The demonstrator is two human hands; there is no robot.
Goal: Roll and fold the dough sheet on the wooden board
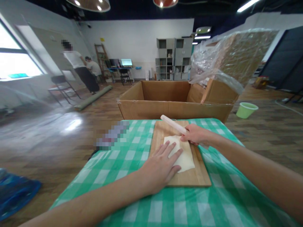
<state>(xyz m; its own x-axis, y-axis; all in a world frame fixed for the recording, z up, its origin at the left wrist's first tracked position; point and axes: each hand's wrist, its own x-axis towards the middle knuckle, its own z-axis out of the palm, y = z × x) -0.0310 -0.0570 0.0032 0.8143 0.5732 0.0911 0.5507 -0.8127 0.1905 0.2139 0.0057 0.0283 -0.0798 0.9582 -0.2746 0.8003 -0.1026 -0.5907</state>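
A pale, thin sheet of dough [186, 157] lies on a wooden cutting board [199, 178]. My left hand [162, 165] rests on the left part of the sheet with its fingers spread flat. My right hand [195, 134] is closed around a whitish rolling pin [172, 124], which slants up to the left over the far part of the board. The right thumb is close to the sheet's upper right edge; whether it touches is unclear. The far end of the pin under my right palm is mostly hidden.
A green-and-white checked cloth [132, 189] covers the table. A blurred-out object [112, 135] lies at its left edge. Beyond stands a large open cardboard box [151, 108], with a plastic-wrapped carton [246, 53] at its right. A green bucket [246, 111] is on the floor. Two people are far left.
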